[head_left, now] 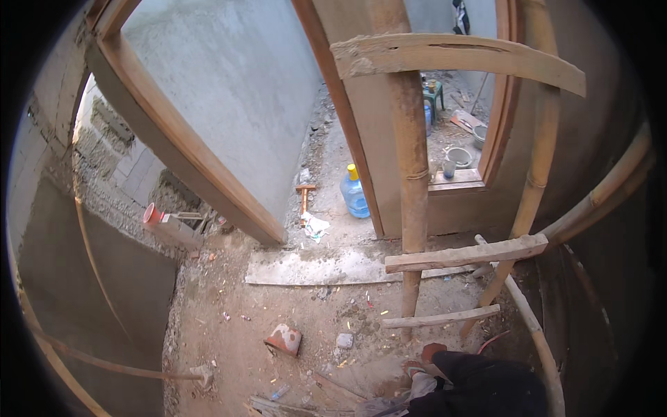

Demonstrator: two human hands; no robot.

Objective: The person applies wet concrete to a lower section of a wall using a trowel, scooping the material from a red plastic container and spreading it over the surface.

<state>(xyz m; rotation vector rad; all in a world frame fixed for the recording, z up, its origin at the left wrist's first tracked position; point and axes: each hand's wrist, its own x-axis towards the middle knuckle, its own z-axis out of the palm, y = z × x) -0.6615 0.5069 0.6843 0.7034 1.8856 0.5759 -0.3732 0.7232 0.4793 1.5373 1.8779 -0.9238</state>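
Your hands were out of view, so their grip could not be told; a bamboo post (411, 181) with nailed wooden crosspieces (465, 254) stood on the dirt floor (236, 347); a blue water jug (354, 194) sat beyond, by the doorway.

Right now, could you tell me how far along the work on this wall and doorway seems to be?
Done: the wooden door frame stands set in, and the wall beside it looks smoothly plastered. In hand: bamboo scaffolding with nailed planks stands on the dirt floor; neither hand shows. Left: the rough masonry at left is unplastered, and a water jug, hammer and rubble lie about.
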